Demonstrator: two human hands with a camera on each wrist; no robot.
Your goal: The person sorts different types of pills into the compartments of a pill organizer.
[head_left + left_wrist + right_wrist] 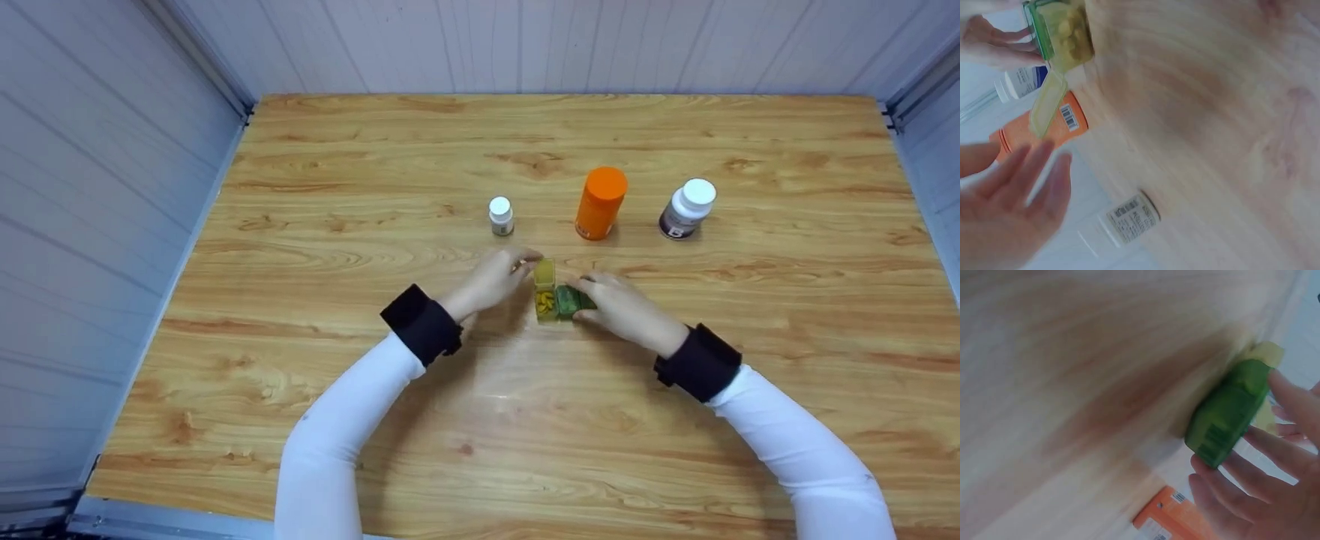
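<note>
A small pill organizer (568, 300) sits on the table, with a yellow compartment at its left and green ones beside it. The yellow lid (1049, 104) stands raised, and several yellow pills (545, 302) lie inside that compartment. My left hand (499, 277) is at the raised lid, its fingertips (1044, 147) right by the lid's edge and the thumb apart from the fingers. With thumb and fingers on opposite sides, my right hand (619, 304) holds the organizer's green end (1230, 410); the green lids there are down.
Beyond the hands stand a small white bottle (501, 216), an orange bottle (601, 204) with an orange cap, and a white bottle (687, 209) with a dark label. Pale panel walls (517, 45) border the wooden table (315, 225) at the back and sides.
</note>
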